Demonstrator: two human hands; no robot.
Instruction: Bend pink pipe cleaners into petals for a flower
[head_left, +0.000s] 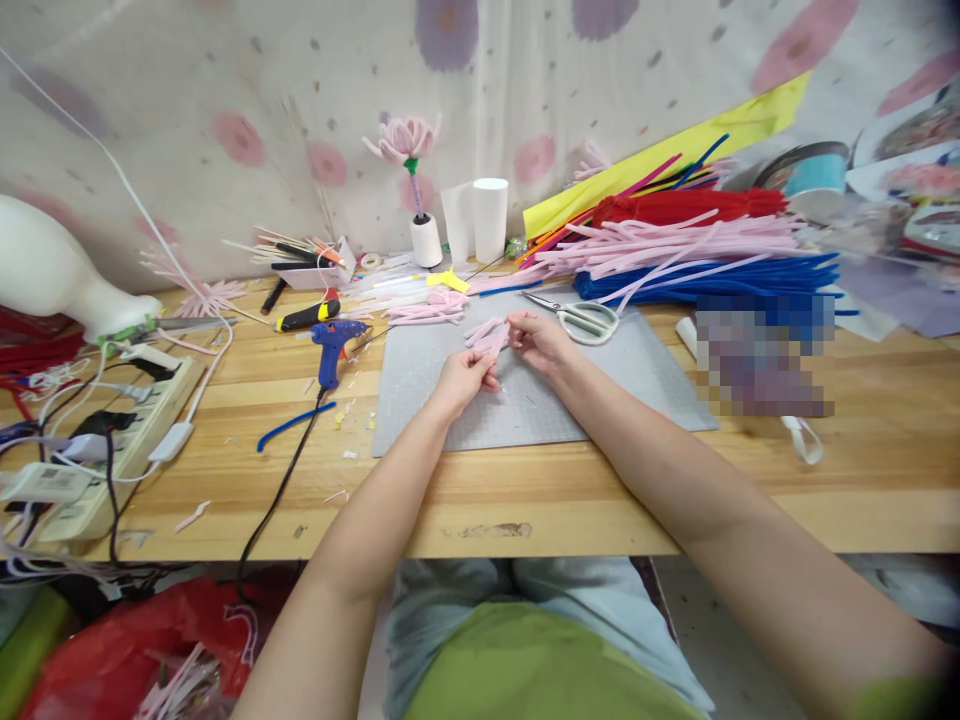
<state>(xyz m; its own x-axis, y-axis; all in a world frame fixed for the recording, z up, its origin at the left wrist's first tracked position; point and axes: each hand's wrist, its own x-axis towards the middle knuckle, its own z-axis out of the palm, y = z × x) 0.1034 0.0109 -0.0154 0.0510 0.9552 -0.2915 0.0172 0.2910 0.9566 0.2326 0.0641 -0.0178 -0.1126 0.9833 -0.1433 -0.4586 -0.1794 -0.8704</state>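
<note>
Above the grey cutting mat, my left hand is closed in a pinch on a short piece of pink pipe cleaner. The fingers of my right hand are pinched together at the other end of that piece. Just behind my hands, a few short pink pipe cleaner pieces lie on the mat. Scissors with pale handles rest beyond my right hand. Along the mat's far edge is a pile of cut pink pieces.
A blue glue gun lies left of the mat, its cord crossing the table edge. Bundles of pink, red and blue pipe cleaners are stacked at right. A pink flower stands behind. A power strip sits far left.
</note>
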